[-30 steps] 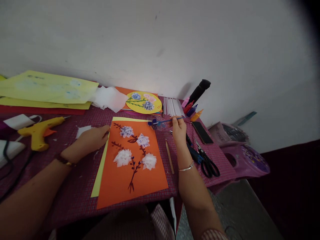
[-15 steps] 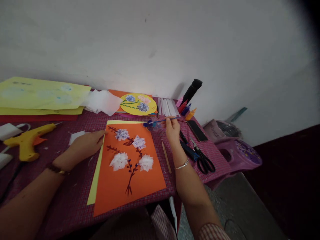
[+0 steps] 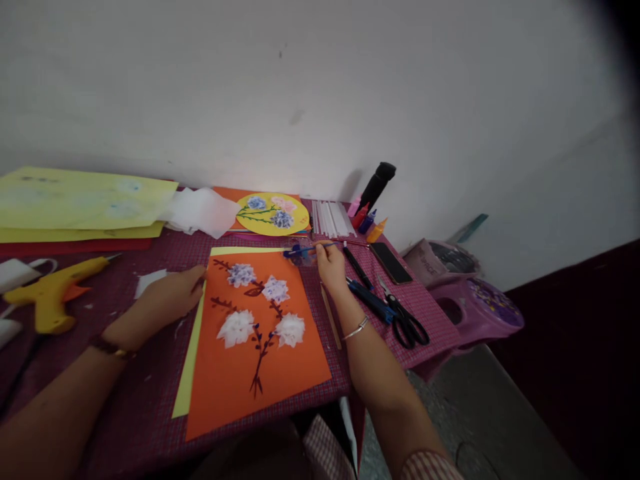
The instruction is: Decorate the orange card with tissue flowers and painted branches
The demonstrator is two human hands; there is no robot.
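My right hand is closed around a thin blue paintbrush. The brush tip is over a small clear plastic palette with dark blue paint, at the top right corner of an orange sheet of paper. On that sheet are dark painted stems and white crumpled-tissue flowers; the upper two flowers are dabbed with blue-purple, the lower two are plain white. My left hand pinches the sheet's upper left edge, fingers partly hidden. A yellow sheet lies underneath.
A yellow glue gun is at the left. Behind lie a finished flower card, white tissue and glue sticks. Paint bottles, a phone, scissors and a blue cutter are on the right.
My right hand has shifted slightly left and down in view, with the brush tip still at the palette. My left hand stays at the paper's edge; the whole view has moved a little.
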